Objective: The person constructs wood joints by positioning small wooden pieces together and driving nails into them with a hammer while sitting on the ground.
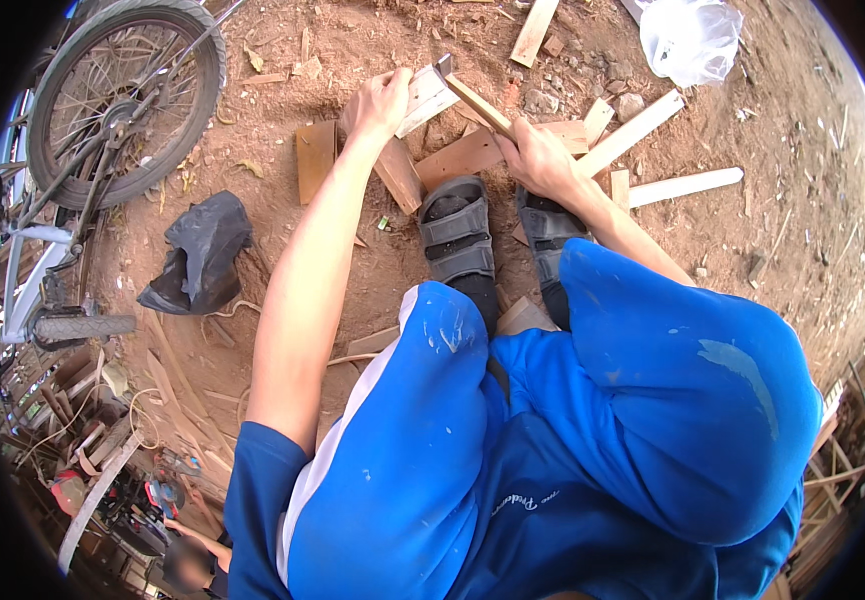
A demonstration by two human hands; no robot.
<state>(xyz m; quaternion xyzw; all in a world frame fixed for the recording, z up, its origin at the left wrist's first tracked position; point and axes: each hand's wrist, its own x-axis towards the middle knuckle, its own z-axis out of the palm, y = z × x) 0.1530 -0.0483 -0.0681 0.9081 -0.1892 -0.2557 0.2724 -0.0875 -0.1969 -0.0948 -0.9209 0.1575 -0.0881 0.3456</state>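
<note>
Wooden block [423,97] stays steadiest if the left hand [381,103] clamped round it keeps clear of the hammer [473,100] gripped just right by the right hand [541,160].

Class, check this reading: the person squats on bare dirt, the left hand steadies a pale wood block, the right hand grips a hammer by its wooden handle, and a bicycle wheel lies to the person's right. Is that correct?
One slip: the bicycle wheel lies to the person's left, as the head view shows. The left hand on the pale wood block and the right hand on the hammer handle stand.
</note>
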